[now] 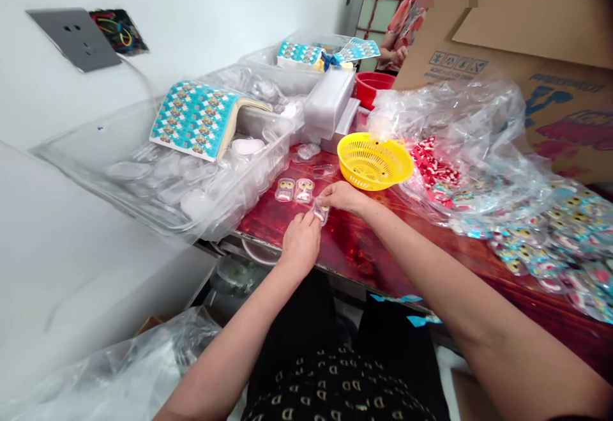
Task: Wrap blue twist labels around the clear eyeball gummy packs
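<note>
My left hand (301, 242) and right hand (341, 196) both pinch one small clear plastic blister case (320, 211) — my fingertips hide its contents — yellow mesh basket (375, 161) at one o'clock.

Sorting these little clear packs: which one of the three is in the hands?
The rightmost clear pack, pinched between left hand and right hand; the other two packs lie untouched on the red table.

Free room: bare red table (364, 248) strip lower centre. Blocked: yellow basket (375, 160) centre, clear bins (158, 178) left, plastic bags (479, 146) right, 2 small blister packs (294, 190) centre w/ little gap.
</note>
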The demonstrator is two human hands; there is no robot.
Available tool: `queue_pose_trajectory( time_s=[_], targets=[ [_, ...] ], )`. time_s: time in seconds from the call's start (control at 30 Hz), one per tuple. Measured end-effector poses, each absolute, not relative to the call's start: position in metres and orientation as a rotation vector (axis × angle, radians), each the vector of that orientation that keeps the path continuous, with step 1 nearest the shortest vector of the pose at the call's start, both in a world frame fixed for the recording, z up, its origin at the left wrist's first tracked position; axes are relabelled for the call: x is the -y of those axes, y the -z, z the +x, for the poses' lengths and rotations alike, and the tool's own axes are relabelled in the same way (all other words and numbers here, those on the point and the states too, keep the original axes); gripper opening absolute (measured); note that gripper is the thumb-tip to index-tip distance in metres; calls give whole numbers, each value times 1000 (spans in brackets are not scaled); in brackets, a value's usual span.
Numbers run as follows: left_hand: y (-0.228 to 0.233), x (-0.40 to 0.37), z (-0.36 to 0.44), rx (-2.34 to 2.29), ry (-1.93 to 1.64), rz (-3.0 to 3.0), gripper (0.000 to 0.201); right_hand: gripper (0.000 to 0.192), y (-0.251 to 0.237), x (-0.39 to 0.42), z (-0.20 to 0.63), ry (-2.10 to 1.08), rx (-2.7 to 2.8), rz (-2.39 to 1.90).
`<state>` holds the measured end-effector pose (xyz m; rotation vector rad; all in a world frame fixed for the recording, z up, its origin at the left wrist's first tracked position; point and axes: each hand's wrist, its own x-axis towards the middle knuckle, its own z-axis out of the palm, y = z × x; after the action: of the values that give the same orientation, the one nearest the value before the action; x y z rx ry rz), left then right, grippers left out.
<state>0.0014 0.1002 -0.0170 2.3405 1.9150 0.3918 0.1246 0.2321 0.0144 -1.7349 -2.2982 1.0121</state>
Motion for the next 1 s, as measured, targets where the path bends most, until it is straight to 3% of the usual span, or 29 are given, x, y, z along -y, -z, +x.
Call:
queue_pose_trajectory(
  time_s=[0.2,0.33,0.47,0.57,0.8,1.0],
  targets=[
    [26,-94,-6,-1761,-812,2179,23,15,-19,-218,132,-1352,1958,-1630],
    [19,-91,-11,-1641,-1247,1566,25,17,-32,-192,145,-1486,1780,-1448],
    [-5,-79,-3,-1130,-1084,938,38,30,-51,-161,173,-1562,1607,-1186],
    [-24,-64,13,-839,-974,797,38,41,-65,-135,192,-1579,1569,-1150],
    [-40,-25,45,-813,-922,828,26,31,-69,-69,219,-1513,1427,-1194],
    [-42,-9,62,-741,-810,790,33,37,-59,-28,229,-1387,1353,-1150]
  ],
)
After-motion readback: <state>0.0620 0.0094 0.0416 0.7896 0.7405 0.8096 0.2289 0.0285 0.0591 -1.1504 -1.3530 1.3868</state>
